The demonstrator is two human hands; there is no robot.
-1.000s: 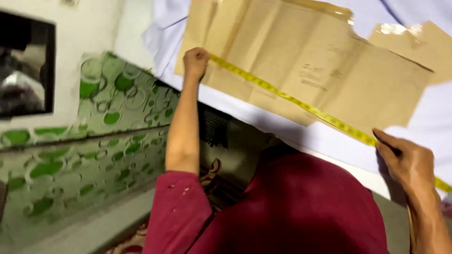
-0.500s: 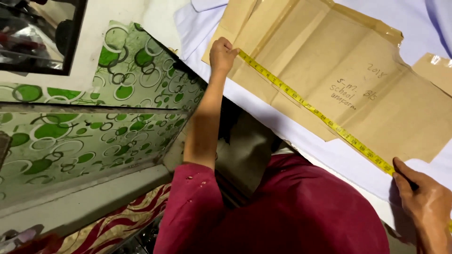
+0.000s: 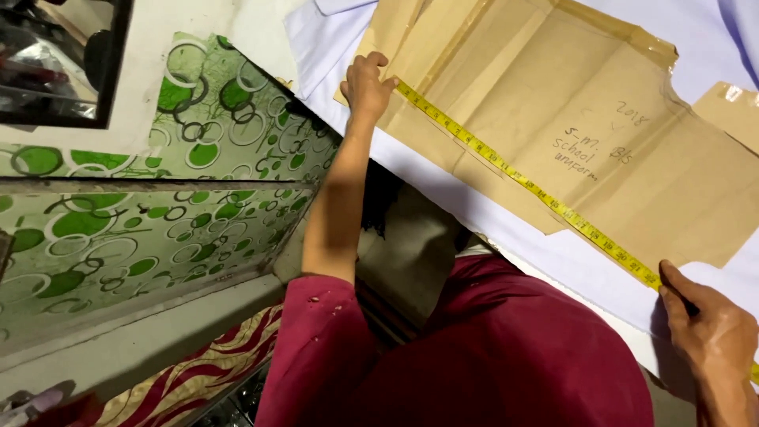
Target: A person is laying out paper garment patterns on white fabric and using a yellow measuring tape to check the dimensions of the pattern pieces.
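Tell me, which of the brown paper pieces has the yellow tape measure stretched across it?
The large brown paper pattern piece with handwriting, under the yellow tape measure. The small brown paper piece at the right edge lies clear of the tape.

Illumination is moderate and even across the upper right, where the brown paper pattern (image 3: 553, 119) and pale cloth (image 3: 506, 229) are well exposed without glare. The area beneath the surface edge falls into deep shadow, and the right hand (image 3: 711, 332) casts a soft shadow on the cloth beside it. The dark mirror (image 3: 55, 63) at upper left shows dim, indistinct reflections. Focus is acceptable at centre; the lower left corner is dark and soft. Tape markings are slightly blurred.
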